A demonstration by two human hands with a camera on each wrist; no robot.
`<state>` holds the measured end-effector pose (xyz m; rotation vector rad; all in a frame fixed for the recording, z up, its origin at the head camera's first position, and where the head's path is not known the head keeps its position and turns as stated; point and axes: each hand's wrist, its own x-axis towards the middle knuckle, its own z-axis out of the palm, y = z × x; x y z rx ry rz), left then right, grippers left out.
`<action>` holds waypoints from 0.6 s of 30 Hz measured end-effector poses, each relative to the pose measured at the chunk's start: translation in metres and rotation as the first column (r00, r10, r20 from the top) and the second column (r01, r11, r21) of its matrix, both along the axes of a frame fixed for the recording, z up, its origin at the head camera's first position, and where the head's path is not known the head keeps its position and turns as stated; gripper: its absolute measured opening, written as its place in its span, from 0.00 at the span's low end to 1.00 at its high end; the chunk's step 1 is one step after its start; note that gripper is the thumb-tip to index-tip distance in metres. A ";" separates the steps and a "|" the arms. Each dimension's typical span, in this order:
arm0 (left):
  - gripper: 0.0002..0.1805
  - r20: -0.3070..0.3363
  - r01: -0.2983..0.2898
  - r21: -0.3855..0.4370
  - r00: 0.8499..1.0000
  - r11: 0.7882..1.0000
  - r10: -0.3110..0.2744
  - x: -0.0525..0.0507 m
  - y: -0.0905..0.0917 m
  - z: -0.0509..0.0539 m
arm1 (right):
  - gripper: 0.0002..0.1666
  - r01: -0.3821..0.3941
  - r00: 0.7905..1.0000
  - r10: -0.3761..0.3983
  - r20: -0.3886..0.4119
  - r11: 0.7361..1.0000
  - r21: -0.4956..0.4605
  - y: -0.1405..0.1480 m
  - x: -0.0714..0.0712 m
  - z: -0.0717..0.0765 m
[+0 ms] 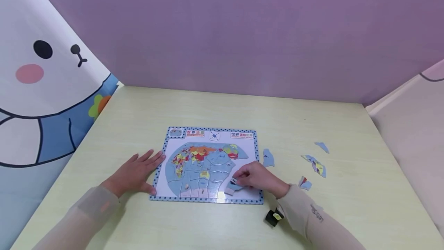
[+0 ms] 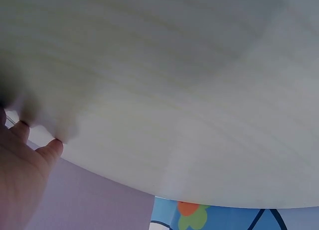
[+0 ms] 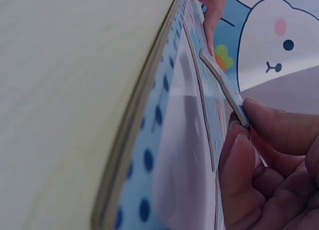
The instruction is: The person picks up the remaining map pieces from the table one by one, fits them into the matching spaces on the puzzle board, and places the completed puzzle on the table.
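Observation:
A world map jigsaw puzzle board (image 1: 208, 200) with a blue dotted border lies on the table, much of its map filled with pieces. My right hand (image 1: 258, 178) pinches a blue puzzle piece (image 1: 234, 186) between thumb and fingers over the lower right of the board. In the right wrist view that puzzle piece (image 3: 227, 88) is tilted, its near end between the thumb and fingers of the right hand (image 3: 279, 165). My left hand (image 1: 137, 173) rests with spread fingers at the board's left edge. Part of that left hand (image 2: 25, 170) shows in the left wrist view.
Loose puzzle pieces lie right of the board: a blue one (image 1: 268, 157) close by, a yellow and blue one (image 1: 315, 166), a small blue one (image 1: 322, 147) and a red and blue one (image 1: 305, 183). A purple backdrop (image 1: 243, 38) stands behind the table (image 1: 138, 103).

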<state>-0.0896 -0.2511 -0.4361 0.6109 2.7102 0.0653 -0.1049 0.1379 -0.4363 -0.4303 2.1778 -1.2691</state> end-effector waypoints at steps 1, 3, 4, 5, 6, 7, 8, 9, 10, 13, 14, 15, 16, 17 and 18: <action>0.61 0.002 0.000 -0.001 1.000 1.000 0.000 0.000 0.000 0.000 | 0.09 -0.004 1.000 0.004 0.004 1.000 -0.005 -0.001 0.000 0.000; 0.61 0.005 -0.001 -0.002 1.000 1.000 0.001 0.000 0.000 0.000 | 0.09 -0.016 1.000 0.016 0.014 1.000 -0.010 -0.003 -0.001 -0.001; 0.61 0.007 -0.002 -0.003 1.000 1.000 0.002 0.000 0.000 0.000 | 0.09 -0.020 1.000 0.020 0.021 1.000 -0.012 -0.005 -0.001 -0.001; 0.61 0.009 -0.003 -0.003 1.000 1.000 0.003 -0.001 0.000 0.000 | 0.09 -0.024 0.999 0.024 0.028 1.000 -0.014 -0.006 -0.001 -0.001; 0.61 0.011 -0.004 -0.003 1.000 1.000 0.004 -0.001 0.000 0.001 | 0.09 -0.030 0.999 0.030 0.030 0.999 -0.016 -0.006 0.000 -0.001; 0.61 0.013 -0.004 -0.004 1.000 1.000 0.004 -0.001 0.000 0.001 | 0.09 -0.036 0.999 0.036 0.029 0.999 -0.019 -0.007 0.000 -0.001; 0.61 0.015 -0.006 -0.004 1.000 1.000 0.006 -0.001 0.000 0.001 | 0.09 -0.041 0.999 0.042 0.030 0.999 -0.019 -0.008 0.000 -0.001; 0.61 0.016 -0.006 -0.004 1.000 1.000 0.006 0.000 0.000 0.001 | 0.09 -0.044 0.999 0.045 0.030 0.999 -0.020 -0.009 0.000 -0.001; 0.61 0.016 -0.005 -0.004 1.000 1.000 0.005 0.000 0.000 0.001 | 0.09 -0.047 0.998 0.047 0.029 0.999 -0.019 -0.010 0.000 0.000; 0.60 0.012 -0.003 -0.002 1.000 1.000 0.003 0.000 0.000 0.002 | 0.09 -0.056 0.998 0.056 0.021 0.998 -0.017 -0.012 -0.001 0.000; 0.60 0.011 -0.002 -0.001 1.000 1.000 0.002 0.000 0.000 0.002 | 0.09 -0.057 0.998 0.058 0.022 0.998 -0.016 -0.012 -0.002 0.000; 0.60 0.010 -0.002 -0.001 1.000 1.000 0.002 0.000 0.000 0.002 | 0.09 -0.059 0.998 0.060 0.022 0.998 -0.015 -0.013 -0.002 0.000; 0.60 0.010 -0.002 -0.002 1.000 1.000 0.002 0.000 0.000 0.002 | 0.09 -0.062 0.998 0.063 0.023 0.998 -0.015 -0.013 -0.002 0.000; 0.60 0.010 -0.003 -0.002 1.000 1.000 0.003 0.000 0.000 0.003 | 0.09 -0.066 0.998 0.067 0.022 0.998 -0.016 -0.013 -0.002 0.000; 0.60 0.012 -0.003 -0.004 1.000 1.000 0.003 0.000 0.000 0.003 | 0.09 -0.070 0.997 0.070 0.022 0.997 -0.017 -0.014 -0.003 0.000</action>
